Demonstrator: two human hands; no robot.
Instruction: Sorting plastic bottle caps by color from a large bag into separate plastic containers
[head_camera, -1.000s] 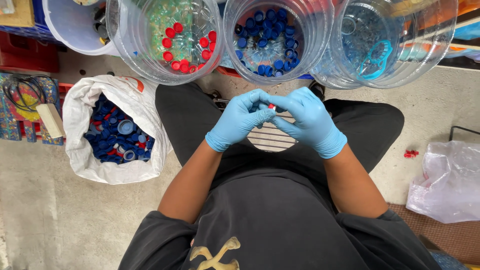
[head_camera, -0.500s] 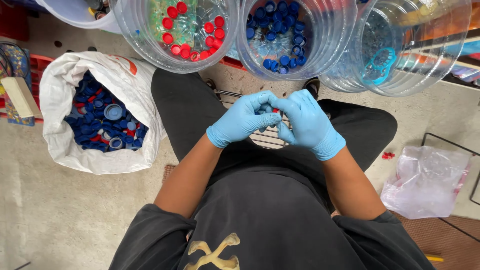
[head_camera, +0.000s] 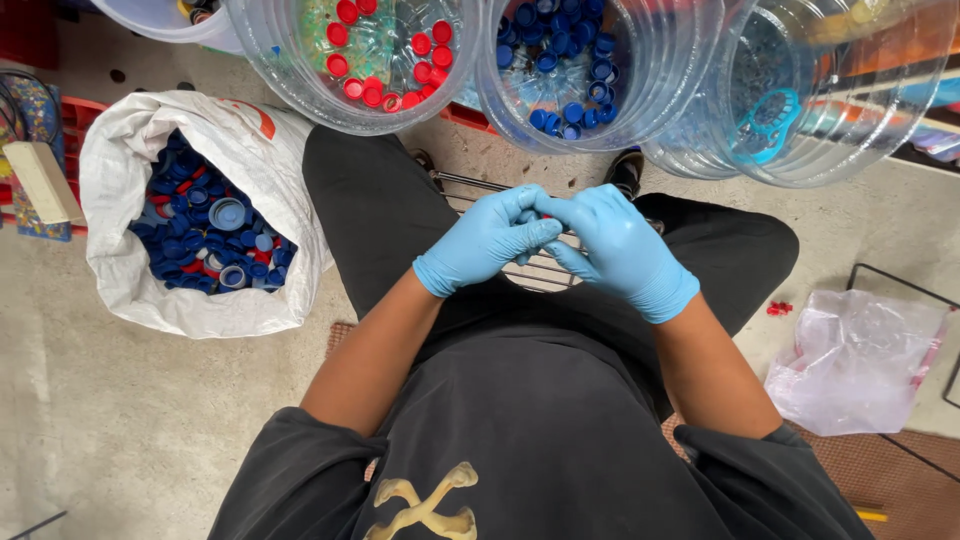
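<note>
Sitting over my lap: at far left, a white sack (head_camera: 120, 290) brims with blue caps (head_camera: 200, 245). My gloved left hand (head_camera: 485, 240) and right hand (head_camera: 620, 250) press fingertips together at centre; what they pinch, I cannot tell. Beyond stand clear tubs of red caps (head_camera: 385, 60) and blue ones (head_camera: 565, 70).

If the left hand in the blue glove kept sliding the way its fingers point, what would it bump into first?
The left hand points across toward the right hand, whose fingertips it seems already to touch, so it would meet that hand at once.
</note>
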